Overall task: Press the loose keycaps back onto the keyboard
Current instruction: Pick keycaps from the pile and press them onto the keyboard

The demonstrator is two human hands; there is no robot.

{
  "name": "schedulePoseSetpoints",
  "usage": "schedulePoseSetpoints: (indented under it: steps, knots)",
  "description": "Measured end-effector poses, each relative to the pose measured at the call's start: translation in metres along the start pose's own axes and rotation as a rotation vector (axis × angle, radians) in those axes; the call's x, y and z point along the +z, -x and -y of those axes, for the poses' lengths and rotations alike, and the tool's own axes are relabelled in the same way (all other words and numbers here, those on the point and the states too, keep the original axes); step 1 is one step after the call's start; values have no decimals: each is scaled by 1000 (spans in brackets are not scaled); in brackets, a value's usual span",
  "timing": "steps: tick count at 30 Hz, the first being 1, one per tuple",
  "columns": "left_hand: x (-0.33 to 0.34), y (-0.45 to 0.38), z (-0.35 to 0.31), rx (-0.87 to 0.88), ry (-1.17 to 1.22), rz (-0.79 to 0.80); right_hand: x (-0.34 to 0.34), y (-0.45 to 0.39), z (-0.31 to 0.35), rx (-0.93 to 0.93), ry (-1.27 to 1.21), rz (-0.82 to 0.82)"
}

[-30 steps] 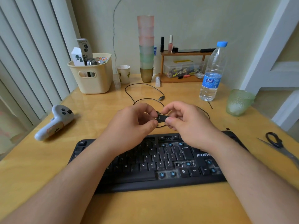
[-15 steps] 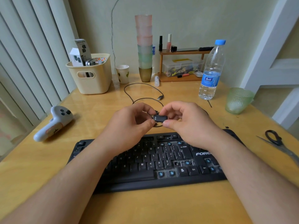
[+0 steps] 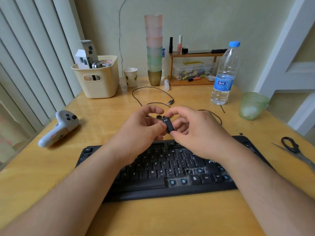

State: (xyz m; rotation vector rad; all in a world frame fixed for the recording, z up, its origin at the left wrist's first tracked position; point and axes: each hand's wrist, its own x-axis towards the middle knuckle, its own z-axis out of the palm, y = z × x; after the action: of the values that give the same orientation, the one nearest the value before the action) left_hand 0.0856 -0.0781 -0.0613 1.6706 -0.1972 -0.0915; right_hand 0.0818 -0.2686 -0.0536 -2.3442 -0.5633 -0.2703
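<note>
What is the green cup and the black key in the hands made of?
The green cup looks like glass or clear plastic: see-through, bumpy, shiny. The Enter keycap, pinched between the left hand and right hand, looks like matte black plastic with white printed letters.

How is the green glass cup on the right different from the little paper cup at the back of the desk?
The green glass cup is see-through with a bumpy surface; the paper cup is white, smooth and printed with green leaves. The green glass cup leans, tilted over near the desk's right edge, while the paper cup stands upright beside the cream basket. The glass cup looks wider, though it is also nearer the camera. Neither is being touched; both sit on the wooden desk.
</note>
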Motion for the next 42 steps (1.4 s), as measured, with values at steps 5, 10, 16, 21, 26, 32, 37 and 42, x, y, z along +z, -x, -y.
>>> schedulePoseSetpoints:
  steps: [5,10,16,21,26,32,37,42]
  knots:
    - [3,5,-3,2,-60,77,-4,1,5,-65,163,9]
    - [9,11,-10,56,-142,112,-15,3,18,-112,347,33]
    - [23,19,-12,178,-340,265,-79,35,11,23,486,163]
    - [45,24,-16,307,-695,332,-166,88,-45,336,208,142]
    - [71,24,-29,407,-957,425,-168,127,-81,435,104,261]
    - [127,22,-27,574,-1033,492,-148,124,-99,400,34,295]
    - [155,11,-18,529,-1054,415,-145,113,-103,403,51,328]
    - [158,15,-8,533,-1074,369,-145,106,-101,415,25,376]
